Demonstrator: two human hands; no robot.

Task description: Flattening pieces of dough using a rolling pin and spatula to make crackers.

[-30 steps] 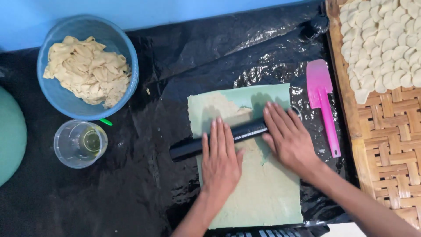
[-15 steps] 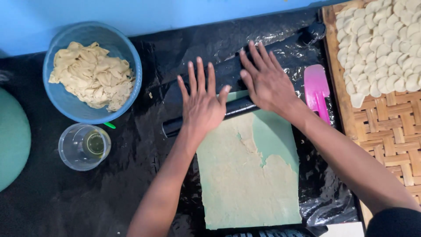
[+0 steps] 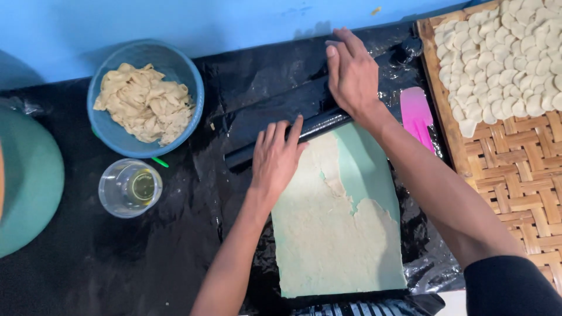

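- Two hands in view: left hand (image 3: 276,157) and right hand (image 3: 352,73), both flat with fingers spread, palms pressing down on one black rolling pin (image 3: 304,108).
- One sheet of pale dough (image 3: 333,234), one green mat (image 3: 366,169) under it, one black plastic cover (image 3: 146,257) over the tabletop.
- One blue bowl (image 3: 187,76) of crumpled dough scraps, one clear cup (image 3: 111,190) with a little yellowish liquid, one pink scraper (image 3: 417,114), one woven tray (image 3: 515,169) carrying many small round dough pieces, too many to count.
- One large green rounded thing (image 3: 29,181) cut off by the left edge; what it is cannot be told.
- Rolling pin lying slantwise across the far end of the mat, lower at its left end, higher toward the right.
- Dough rolled thin and roughly rectangular, cream in colour, covering the near and left part of the mat; ragged torn edge on the right side, leaving the far right corner of the mat bare.
- Near edge of the mat close to the tabletop's front edge.
- Scraper just beside the mat on the right, touching or nearly touching the tray's rim.
- Bowl and cup well apart from the mat on the left, with bare black plastic between.
- Beyond the rolling pin, a narrow strip of black plastic up to the blue wall (image 3: 175,23).
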